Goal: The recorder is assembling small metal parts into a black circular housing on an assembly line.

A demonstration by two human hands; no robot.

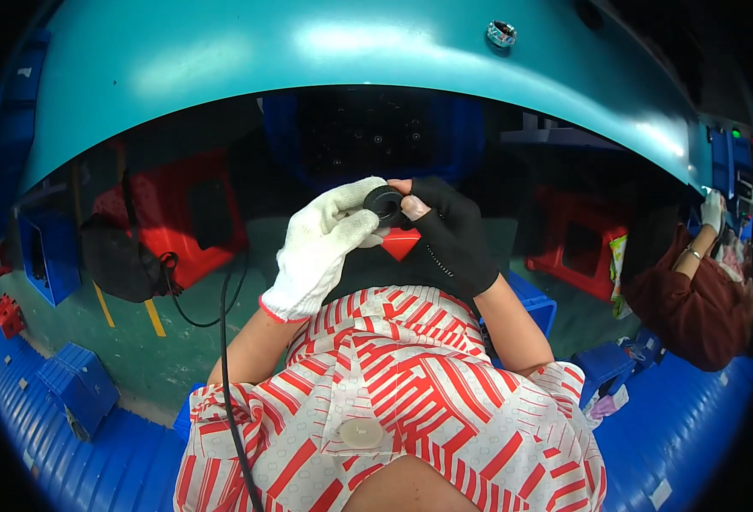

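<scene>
A small black ring-shaped part (383, 201) is held up in front of my body between both hands. My left hand (321, 243), in a white knitted glove, pinches it from the left with thumb and fingers. On its other side my right hand (449, 226), in a black glove with bare fingertips, grips its edge with thumb and forefinger. The ring's open middle faces up toward me. Some of my curled fingers are hidden behind the part. Just below the hands shows the red edge of a stool (401, 243).
A teal table (265, 51) curves across the far side, with a small patterned ring-shaped item (502, 34) on it. Below its edge stands a blue bin (284, 141) with dark contents. Red stools (171, 209) stand left and right. A co-worker (700, 290) sits at right. A black cable (225, 367) hangs at left.
</scene>
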